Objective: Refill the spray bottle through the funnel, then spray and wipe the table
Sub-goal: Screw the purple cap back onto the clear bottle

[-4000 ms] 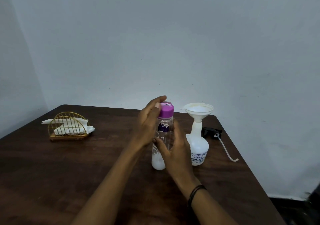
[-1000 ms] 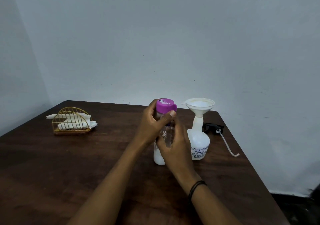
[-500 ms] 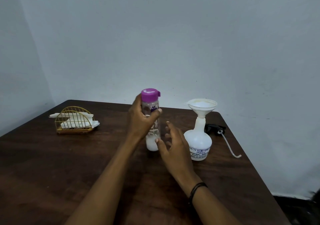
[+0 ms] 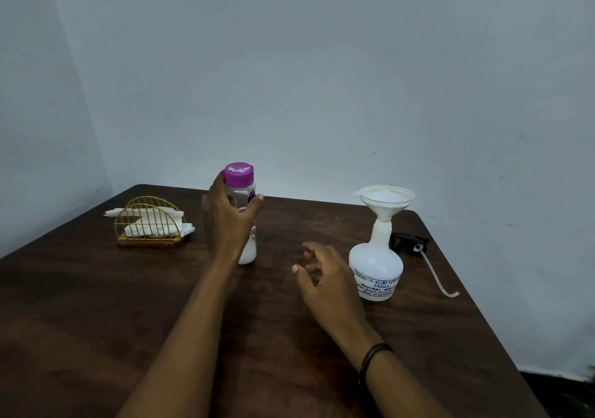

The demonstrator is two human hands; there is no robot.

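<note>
**Bottle's capped, sprayer's next**

Left hand (image 4: 230,221) grips the clear, purple-capped plastic bottle (image 4: 243,211) upright on the dark wooden worktop (image 4: 96,305). Right hand (image 4: 325,279) hovers, fingers loose, holding nothing. White plastic spray bottle (image 4: 376,264) with white funnel (image 4: 383,200) looks light and tippy, so I'd grab its round belly.

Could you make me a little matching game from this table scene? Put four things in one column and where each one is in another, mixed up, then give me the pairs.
Things:
1. white plastic funnel
2. clear bottle with a purple cap
3. white paper napkins
4. black spray head with a white tube

Places:
A. in the gold wire holder
B. lying on the dark wooden table behind the white spray bottle
C. gripped by the left hand
D. seated in the spray bottle's neck

Pairs: 1-D, 2-C, 3-A, 4-B
</note>
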